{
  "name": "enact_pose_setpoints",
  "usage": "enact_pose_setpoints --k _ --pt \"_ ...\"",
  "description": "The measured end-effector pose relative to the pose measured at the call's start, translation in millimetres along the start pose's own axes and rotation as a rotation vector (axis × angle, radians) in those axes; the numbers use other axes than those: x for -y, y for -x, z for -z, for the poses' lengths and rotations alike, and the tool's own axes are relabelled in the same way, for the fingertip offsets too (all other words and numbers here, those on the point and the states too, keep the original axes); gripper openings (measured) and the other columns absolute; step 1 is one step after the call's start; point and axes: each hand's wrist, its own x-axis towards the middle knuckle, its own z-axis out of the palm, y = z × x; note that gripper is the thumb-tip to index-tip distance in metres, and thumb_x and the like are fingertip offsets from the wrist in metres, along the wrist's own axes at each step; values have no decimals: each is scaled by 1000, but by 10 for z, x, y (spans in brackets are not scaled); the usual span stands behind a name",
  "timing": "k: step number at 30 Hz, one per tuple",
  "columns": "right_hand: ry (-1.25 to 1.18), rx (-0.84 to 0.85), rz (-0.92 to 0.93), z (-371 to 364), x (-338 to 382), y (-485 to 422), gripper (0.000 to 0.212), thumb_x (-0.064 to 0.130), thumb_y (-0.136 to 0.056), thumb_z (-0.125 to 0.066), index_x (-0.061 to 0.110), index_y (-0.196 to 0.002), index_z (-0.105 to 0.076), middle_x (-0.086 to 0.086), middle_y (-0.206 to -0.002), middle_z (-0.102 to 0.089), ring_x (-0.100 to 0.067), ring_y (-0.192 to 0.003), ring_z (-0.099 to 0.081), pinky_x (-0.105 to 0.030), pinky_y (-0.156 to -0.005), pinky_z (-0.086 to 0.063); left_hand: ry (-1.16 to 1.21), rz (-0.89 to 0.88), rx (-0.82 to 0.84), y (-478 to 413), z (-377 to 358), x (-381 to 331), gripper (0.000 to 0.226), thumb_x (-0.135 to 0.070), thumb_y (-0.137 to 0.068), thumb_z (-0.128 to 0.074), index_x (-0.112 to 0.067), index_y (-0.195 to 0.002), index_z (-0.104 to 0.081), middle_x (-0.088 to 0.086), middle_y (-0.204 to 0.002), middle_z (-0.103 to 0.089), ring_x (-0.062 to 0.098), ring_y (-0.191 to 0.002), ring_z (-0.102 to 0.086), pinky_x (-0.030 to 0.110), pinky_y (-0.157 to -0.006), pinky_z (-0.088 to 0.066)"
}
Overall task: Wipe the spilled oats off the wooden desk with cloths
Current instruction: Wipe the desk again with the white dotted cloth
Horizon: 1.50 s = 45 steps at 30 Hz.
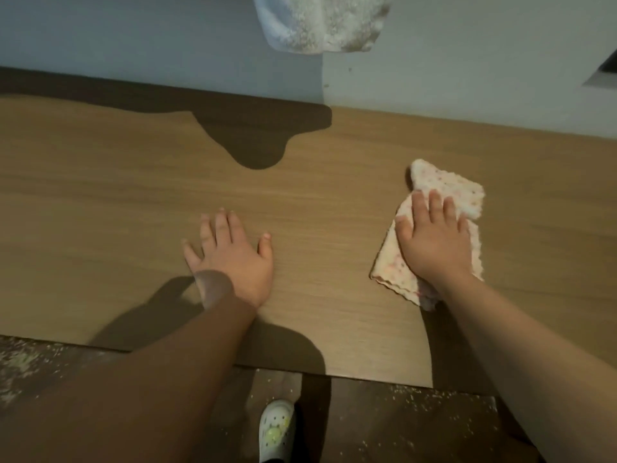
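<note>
The wooden desk (100, 195) fills the middle of the head view, and I see no oats on its top. My right hand (434, 238) lies flat on a pale cloth with small pink dots (464, 192), pressing it against the desk at the right. My left hand (230, 255) rests flat on the bare wood near the centre, fingers spread, holding nothing. Oats (20, 365) lie scattered on the dark floor below the desk's front edge, at the left and also at the right.
A white fluffy towel (320, 21) hangs on the grey wall above the desk's back edge. A foot in a white clog (277, 429) stands on the floor by the front edge. A dark opening (604, 71) shows at the far right of the wall.
</note>
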Motion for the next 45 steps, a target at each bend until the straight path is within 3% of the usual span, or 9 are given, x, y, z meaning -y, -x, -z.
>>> enact_pose_setpoints --k 9,17,20,24,26,29,34,40,45 --pt "42 75 602 -222 781 882 54 51 -93 -1 34 -142 15 8 -152 18 -14 -139 24 -35 -112 18 32 -7 -37 6 -13 10 65 -49 -98 -13 -12 -151 -3 2 -159 2 21 -146 7 51 -114 -1" --pt "0 29 -97 -99 20 865 60 53 -93 4 28 -146 14 -1 -156 13 -20 -142 16 -43 -116 3 25 -139 11 63 25 92 62 -47 -99 -14 -15 -151 -3 5 -159 6 26 -145 12 55 -113 5" --pt "3 30 129 -231 503 1191 62 52 -89 12 23 -143 22 -7 -152 23 -27 -138 23 -45 -114 10 9 -225 69 93 69 131 60 -47 -99 -14 -20 -151 1 0 -158 9 24 -144 15 58 -112 7" --pt "12 93 473 -325 769 1373 57 49 -97 -12 21 -145 -27 -6 -151 -24 -27 -140 -19 -44 -111 -10 -46 -222 66 124 56 126 59 -46 -100 -13 -21 -151 2 -3 -159 8 21 -145 14 57 -112 5" --pt "77 63 544 -257 578 1193 57 50 -97 -8 25 -147 -17 -1 -154 -12 -19 -141 -8 -38 -113 -3 -35 -182 74 148 35 94 57 -44 -100 -12 -21 -151 1 -4 -159 8 20 -145 13 55 -113 4" --pt "19 45 373 -145 30 802 57 50 -95 1 30 -146 12 7 -150 22 -12 -138 22 -34 -113 13 43 -54 90 256 6 -74 55 -38 -101 -13 -20 -151 1 -3 -159 7 21 -145 11 53 -114 1" --pt "-18 49 61 76 -589 413 58 45 -98 -9 24 -149 8 -2 -157 11 -20 -143 14 -41 -116 5 103 199 96 438 -8 -682 58 -36 -100 -18 -12 -151 -3 9 -159 5 27 -145 9 56 -114 -1" --pt "43 168 659 34 -527 673 56 50 -96 -1 31 -145 16 8 -148 27 -14 -135 30 -33 -107 24 105 345 102 493 -117 -1134 59 -42 -100 -17 -18 -151 -2 12 -158 8 30 -144 12 57 -113 3" --pt "32 65 400 171 -1026 89 57 46 -97 -8 26 -148 9 4 -154 18 -15 -141 18 -34 -113 12 152 332 1 540 -160 -1145 59 -44 -99 -18 -20 -151 -8 10 -159 4 28 -145 8 55 -115 3"
